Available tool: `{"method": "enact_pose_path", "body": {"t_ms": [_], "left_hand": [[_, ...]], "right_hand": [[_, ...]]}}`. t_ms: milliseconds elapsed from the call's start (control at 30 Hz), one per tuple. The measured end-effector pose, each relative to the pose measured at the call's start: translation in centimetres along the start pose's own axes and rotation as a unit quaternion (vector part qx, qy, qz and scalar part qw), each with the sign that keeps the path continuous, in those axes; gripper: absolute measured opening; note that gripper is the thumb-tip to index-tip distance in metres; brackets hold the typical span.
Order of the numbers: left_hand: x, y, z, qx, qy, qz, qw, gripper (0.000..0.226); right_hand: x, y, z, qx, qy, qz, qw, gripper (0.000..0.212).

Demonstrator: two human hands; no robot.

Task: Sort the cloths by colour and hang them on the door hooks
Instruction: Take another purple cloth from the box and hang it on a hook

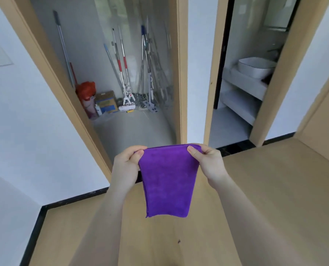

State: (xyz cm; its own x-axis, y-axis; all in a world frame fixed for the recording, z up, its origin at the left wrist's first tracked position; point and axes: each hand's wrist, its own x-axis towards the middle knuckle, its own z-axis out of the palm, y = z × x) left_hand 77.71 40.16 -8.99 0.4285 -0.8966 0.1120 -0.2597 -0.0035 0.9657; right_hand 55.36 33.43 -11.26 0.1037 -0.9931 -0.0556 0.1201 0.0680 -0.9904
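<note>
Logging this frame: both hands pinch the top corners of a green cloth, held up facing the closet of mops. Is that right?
Not quite. The head view shows a purple cloth, not a green one. The rest stands: the left hand and the right hand pinch its top corners, and it hangs facing the closet where the mops lean.

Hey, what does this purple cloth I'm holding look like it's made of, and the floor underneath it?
Purple cloth: probably microfibre, soft and matte. It shows a fuzzy nap, hangs limp and has a stitched edge.
Floor: pale wood-look surface with a low sheen and faint grain. Real wood or laminate cannot be told.
</note>
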Motion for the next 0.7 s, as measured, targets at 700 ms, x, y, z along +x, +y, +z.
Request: {"method": "enact_pose_path", "body": {"t_ms": [700], "left_hand": [[16.6,3.9,20.7,-0.036,-0.328,0.064,0.942,0.037]], "right_hand": [[8.5,-2.9,-13.9,-0.005,0.286,-0.036,0.957,0.011]]}}
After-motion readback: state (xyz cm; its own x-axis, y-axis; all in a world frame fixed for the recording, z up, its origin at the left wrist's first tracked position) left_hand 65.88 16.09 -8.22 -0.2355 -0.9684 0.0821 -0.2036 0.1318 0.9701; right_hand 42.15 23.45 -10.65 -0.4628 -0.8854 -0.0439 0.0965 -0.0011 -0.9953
